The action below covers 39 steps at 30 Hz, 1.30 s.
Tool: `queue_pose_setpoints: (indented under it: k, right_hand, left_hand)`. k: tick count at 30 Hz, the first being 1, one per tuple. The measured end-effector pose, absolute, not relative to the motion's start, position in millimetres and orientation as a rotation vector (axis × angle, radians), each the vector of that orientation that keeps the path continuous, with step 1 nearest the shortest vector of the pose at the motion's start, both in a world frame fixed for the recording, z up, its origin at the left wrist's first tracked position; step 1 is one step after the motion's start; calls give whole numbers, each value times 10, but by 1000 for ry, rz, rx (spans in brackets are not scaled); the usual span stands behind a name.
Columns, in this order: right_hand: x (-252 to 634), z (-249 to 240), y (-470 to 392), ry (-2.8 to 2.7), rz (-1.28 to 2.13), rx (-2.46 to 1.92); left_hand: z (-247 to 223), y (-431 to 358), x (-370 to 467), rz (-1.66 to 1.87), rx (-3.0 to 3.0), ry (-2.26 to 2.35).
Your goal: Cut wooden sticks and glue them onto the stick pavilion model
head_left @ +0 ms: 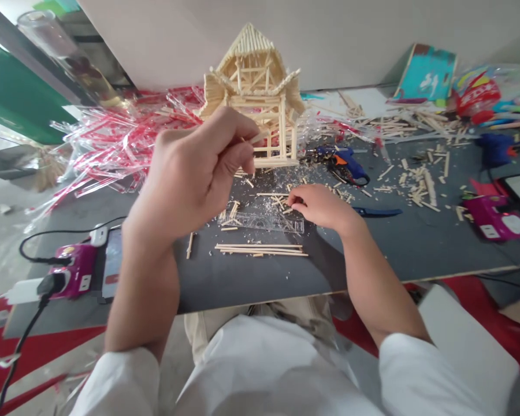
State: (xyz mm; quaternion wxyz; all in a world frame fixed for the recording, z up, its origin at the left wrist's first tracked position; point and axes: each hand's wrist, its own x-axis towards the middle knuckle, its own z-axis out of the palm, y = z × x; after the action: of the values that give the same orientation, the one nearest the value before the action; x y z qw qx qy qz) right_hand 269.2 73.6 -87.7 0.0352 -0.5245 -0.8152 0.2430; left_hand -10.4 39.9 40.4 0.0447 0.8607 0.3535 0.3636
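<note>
My left hand (199,167) is raised in front of the stick house model (253,75), its thumb and index finger pinched on a small wooden stick piece (256,138). Lower and to the right, my right hand (318,205) rests at a pile of short stick pieces (279,202), its fingers curled together; what they grip, if anything, is hidden. A clear ruler (264,223) lies below the pile with bits of stick on its left end. Several long sticks (260,249) lie side by side nearer the table's front edge.
A blue glue gun (346,163) and dark blue cutting tool (377,212) lie right of centre. Red and clear plastic wrappers (108,138) heap at left. Purple power strips (74,268) stand at both sides, with a phone (113,260) at left. Stick scraps (424,185) litter the right.
</note>
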Motion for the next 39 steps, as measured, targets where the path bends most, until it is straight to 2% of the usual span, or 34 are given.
queue_pose_setpoints:
  k: [4, 8, 12, 15, 21, 25, 28, 33, 39]
  right_hand:
    - [2705, -916, 728, -2501, 690, -1543]
    - [2708, -900, 700, -2467, 786, -1532]
    - [2664, -905, 708, -2515, 811, -1557]
    - [2637, -946, 727, -2577, 736, -1535]
    - [2650, -1011, 738, -2596, 648, -1503]
    - [2678, -992, 730, -2527, 679, -1538]
    - [2688, -979, 725, -2524, 750, -1550]
    - [2662, -971, 718, -2399, 700, -1509]
    - [2609, -992, 704, -2341, 681, -1402]
  left_hand:
    - [52, 305, -113, 1208, 2408, 1074]
    - [-444, 246, -270, 1220, 2112, 1098]
    - [-920, 279, -456, 1214, 1994, 1404]
    - [-1101, 312, -543, 1103, 2087, 1650]
    - [-1079, 291, -570, 892, 2168, 1781]
    - [-1027, 193, -446, 480, 2343, 1537]
    - [-1003, 83, -310, 311, 2508, 1351]
    - [-983, -57, -144, 189, 2660, 1064]
    - [-1013, -54, -100, 183, 2612, 1123]
